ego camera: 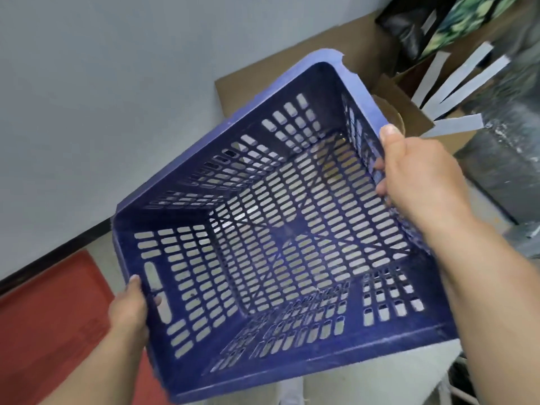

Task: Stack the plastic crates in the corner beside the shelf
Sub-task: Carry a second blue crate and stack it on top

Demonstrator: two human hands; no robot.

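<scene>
1. Wall [102,97]: pale grey, fills the view from 9 to 12 o'clock; a dark skirting strip runs along its foot toward 8 o'clock.

2. Blue plastic crate [280,229]: perforated, empty, held in the air at the centre of the view, opening toward the camera, tilted. Its long axis runs from 7 o'clock to 1 o'clock. One rim corner at 1 o'clock looks chipped. No other crate shows, so whether a stack exists in the corner cannot be told.

3. Red mat [49,331]: flat on the floor at 8 o'clock, below the crate's near-left end.

4. Cardboard sheets and boxes [292,65]: leaning against the wall at 12 to 1 o'clock, directly behind the crate's far rim.

5. Dark grey shelf or cabinet side [508,159]: at 3 o'clock, blurred; pale strips [464,83] hang near it at 2 o'clock.

6. Right hand [420,173]: at 3 o'clock, thumb on the rim, fingers curled through the long side wall, clamped on the crate.

7. Left hand [128,314]: at 8 o'clock, thumb on the rim of the short end beside the handle slot, fingers wrapped underneath, gripping the crate.

Judgement: the corner appears to lie ahead toward 1 o'clock, beyond the crate's far end. The right hand is the nearer to it; lowering would call for levelling the crate first.
</scene>
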